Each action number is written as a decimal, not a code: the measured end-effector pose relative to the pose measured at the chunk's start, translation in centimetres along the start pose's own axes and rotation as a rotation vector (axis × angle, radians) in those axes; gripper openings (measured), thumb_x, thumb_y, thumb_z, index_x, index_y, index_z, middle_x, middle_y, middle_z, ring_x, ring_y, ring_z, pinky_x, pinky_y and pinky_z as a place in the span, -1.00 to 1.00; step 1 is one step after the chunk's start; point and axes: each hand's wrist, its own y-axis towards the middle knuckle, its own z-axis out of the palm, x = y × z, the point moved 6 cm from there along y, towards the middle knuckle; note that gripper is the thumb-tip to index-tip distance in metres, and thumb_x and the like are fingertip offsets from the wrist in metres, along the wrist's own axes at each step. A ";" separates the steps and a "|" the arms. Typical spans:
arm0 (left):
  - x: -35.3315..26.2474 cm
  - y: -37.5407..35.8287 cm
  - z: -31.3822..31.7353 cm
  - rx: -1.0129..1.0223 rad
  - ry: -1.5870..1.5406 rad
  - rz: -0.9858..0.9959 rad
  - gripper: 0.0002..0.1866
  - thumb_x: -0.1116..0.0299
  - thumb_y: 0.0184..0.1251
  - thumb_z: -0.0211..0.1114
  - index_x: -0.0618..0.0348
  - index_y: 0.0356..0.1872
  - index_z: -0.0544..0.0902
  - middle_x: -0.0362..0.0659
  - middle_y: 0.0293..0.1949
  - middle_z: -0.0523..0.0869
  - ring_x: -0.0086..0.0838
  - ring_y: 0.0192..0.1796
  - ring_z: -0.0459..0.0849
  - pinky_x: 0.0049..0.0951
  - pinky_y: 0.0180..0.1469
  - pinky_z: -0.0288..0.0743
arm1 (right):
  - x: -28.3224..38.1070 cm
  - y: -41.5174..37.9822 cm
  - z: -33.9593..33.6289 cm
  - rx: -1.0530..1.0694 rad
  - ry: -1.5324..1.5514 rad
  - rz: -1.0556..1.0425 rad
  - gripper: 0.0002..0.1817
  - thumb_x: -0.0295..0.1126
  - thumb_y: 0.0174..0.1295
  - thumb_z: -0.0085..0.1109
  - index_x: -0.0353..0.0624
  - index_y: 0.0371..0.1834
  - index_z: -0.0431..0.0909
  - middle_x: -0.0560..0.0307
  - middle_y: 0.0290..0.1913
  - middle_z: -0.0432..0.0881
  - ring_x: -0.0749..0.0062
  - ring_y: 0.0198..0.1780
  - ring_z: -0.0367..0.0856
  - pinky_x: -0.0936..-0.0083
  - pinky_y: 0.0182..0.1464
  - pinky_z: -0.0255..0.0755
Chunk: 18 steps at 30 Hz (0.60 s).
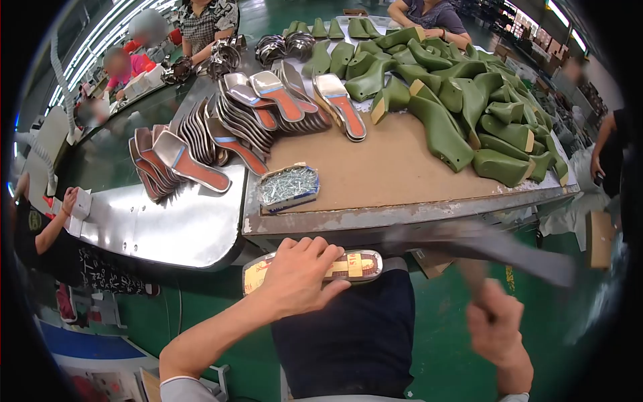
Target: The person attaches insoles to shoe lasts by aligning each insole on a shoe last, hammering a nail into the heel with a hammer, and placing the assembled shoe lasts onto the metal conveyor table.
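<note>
My left hand (305,275) is closed over a sole-shaped insole (365,264) with a shiny rim and yellow labels, lying across my lap below the table's front edge. My fingers cover its middle; whether a last sits beneath it is hidden. To the right, my right hand (495,321) grips the handle of a hammer (475,242). Its long dark head is smeared by motion and raised above and right of the insole. Ahead of my left hand, an open box of nails (289,187) stands at the table's edge.
Green shoe lasts (439,124) are heaped on the right of the table (375,174). Stacked insoles (191,164) fill the left, next to a metal surface (181,218). Several co-workers are around, one person (207,27) at the far left side and another (435,17) across the table.
</note>
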 end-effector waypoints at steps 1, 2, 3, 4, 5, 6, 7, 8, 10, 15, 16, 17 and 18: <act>-0.1 0.2 -0.1 0.020 0.006 -0.010 -0.48 -0.05 0.23 0.44 0.08 0.06 0.60 -0.15 -0.18 0.60 -0.27 -0.10 0.61 -0.26 -0.03 0.35 | 0.3 -0.4 -0.5 -0.017 0.030 0.008 -0.50 -0.61 0.26 0.18 -0.11 0.30 0.47 0.08 -0.46 0.43 0.37 -0.61 0.41 0.44 -0.55 0.34; -0.1 0.3 -0.2 0.038 0.015 -0.017 -0.47 -0.05 0.22 0.45 0.09 0.07 0.60 -0.15 -0.17 0.60 -0.27 -0.09 0.61 -0.26 -0.01 0.35 | 0.6 -0.7 -1.1 -0.034 0.059 0.016 -0.50 -0.61 0.28 0.17 -0.13 0.32 0.46 0.07 -0.44 0.43 0.39 -0.61 0.40 0.43 -0.54 0.35; -0.1 0.3 -0.2 0.035 0.017 -0.013 -0.47 -0.05 0.23 0.44 0.10 0.06 0.60 -0.15 -0.17 0.60 -0.27 -0.09 0.61 -0.26 -0.02 0.35 | 0.0 -1.2 0.0 0.005 -0.005 0.014 -0.53 -0.58 0.30 0.18 -0.16 0.30 0.47 0.04 -0.40 0.50 0.35 -0.58 0.48 0.41 -0.50 0.41; -0.1 0.3 -0.2 0.033 0.020 -0.007 -0.47 -0.05 0.23 0.44 0.10 0.06 0.60 -0.14 -0.17 0.60 -0.26 -0.09 0.61 -0.26 -0.02 0.36 | -0.3 -1.4 0.6 0.042 -0.070 0.012 -0.55 -0.56 0.32 0.19 -0.20 0.29 0.47 0.01 -0.37 0.56 0.32 -0.54 0.55 0.39 -0.46 0.46; -0.2 0.2 -0.1 0.030 0.022 -0.002 -0.47 -0.05 0.24 0.44 0.11 0.06 0.60 -0.14 -0.17 0.60 -0.26 -0.09 0.61 -0.26 -0.02 0.36 | 0.5 0.0 2.8 0.319 -0.179 0.144 -0.57 -0.51 0.34 0.23 -0.30 0.26 0.48 -0.13 -0.17 0.70 0.17 -0.28 0.75 0.28 -0.25 0.59; -0.4 0.1 0.1 0.036 0.021 0.005 -0.47 -0.05 0.24 0.44 0.12 0.06 0.60 -0.13 -0.17 0.60 -0.26 -0.09 0.61 -0.26 -0.02 0.36 | 0.5 0.1 2.3 0.261 -0.152 0.174 -0.57 -0.51 0.33 0.25 -0.31 0.26 0.48 -0.17 -0.12 0.70 0.12 -0.20 0.75 0.24 -0.20 0.60; -0.4 0.2 0.1 0.033 0.024 0.014 -0.47 -0.05 0.24 0.43 0.12 0.05 0.60 -0.13 -0.17 0.60 -0.26 -0.09 0.61 -0.26 -0.03 0.36 | 0.4 0.3 1.6 0.199 -0.129 0.196 -0.56 -0.51 0.32 0.27 -0.32 0.26 0.48 -0.21 -0.08 0.71 0.06 -0.12 0.76 0.21 -0.15 0.61; -0.3 0.2 0.0 0.025 0.026 0.012 -0.47 -0.05 0.24 0.43 0.13 0.05 0.60 -0.12 -0.17 0.60 -0.26 -0.09 0.61 -0.26 -0.03 0.36 | 0.1 0.7 1.0 0.145 -0.106 0.208 -0.55 -0.50 0.30 0.29 -0.33 0.25 0.48 -0.25 -0.03 0.71 0.01 -0.03 0.77 0.18 -0.09 0.62; -0.3 0.3 -0.1 0.038 0.054 0.003 -0.46 -0.05 0.23 0.43 0.13 0.06 0.60 -0.12 -0.18 0.60 -0.26 -0.08 0.61 -0.26 -0.02 0.36 | 0.2 -1.6 -2.3 -0.097 0.053 0.080 -0.45 -0.51 0.33 0.26 -0.23 0.39 0.37 -0.16 -0.05 0.69 0.10 -0.09 0.70 0.25 -0.05 0.59; -0.1 0.3 -0.2 0.013 0.039 -0.001 -0.47 -0.05 0.23 0.42 0.13 0.04 0.60 -0.11 -0.17 0.59 -0.24 -0.08 0.60 -0.25 -0.02 0.35 | 0.1 -1.0 0.9 0.017 0.175 0.120 -0.41 -0.49 0.32 0.26 -0.26 0.42 0.35 -0.07 -0.22 0.69 0.18 -0.25 0.70 0.27 -0.19 0.59; -0.1 0.3 -0.2 0.014 0.046 -0.005 -0.47 -0.05 0.23 0.42 0.14 0.03 0.60 -0.11 -0.16 0.59 -0.24 -0.08 0.60 -0.25 -0.02 0.35 | 0.1 -0.1 2.8 0.140 0.071 0.165 -0.43 -0.49 0.31 0.26 -0.29 0.39 0.37 -0.06 -0.26 0.70 0.17 -0.29 0.72 0.26 -0.24 0.59; -0.4 0.3 0.0 0.024 0.048 -0.001 -0.48 -0.05 0.23 0.42 0.14 0.03 0.60 -0.11 -0.16 0.59 -0.24 -0.08 0.60 -0.25 -0.01 0.35 | 0.0 -0.1 3.7 0.260 -0.032 0.222 -0.44 -0.49 0.30 0.27 -0.33 0.37 0.40 -0.05 -0.30 0.71 0.17 -0.33 0.73 0.25 -0.29 0.60; -0.6 0.5 -0.1 0.030 0.049 0.014 -0.48 -0.05 0.24 0.42 0.14 0.02 0.60 -0.10 -0.15 0.59 -0.23 -0.07 0.60 -0.24 -0.01 0.35 | 0.2 0.1 2.9 0.185 -0.052 0.203 -0.45 -0.48 0.29 0.29 -0.33 0.35 0.42 -0.09 -0.20 0.72 0.11 -0.23 0.74 0.24 -0.20 0.61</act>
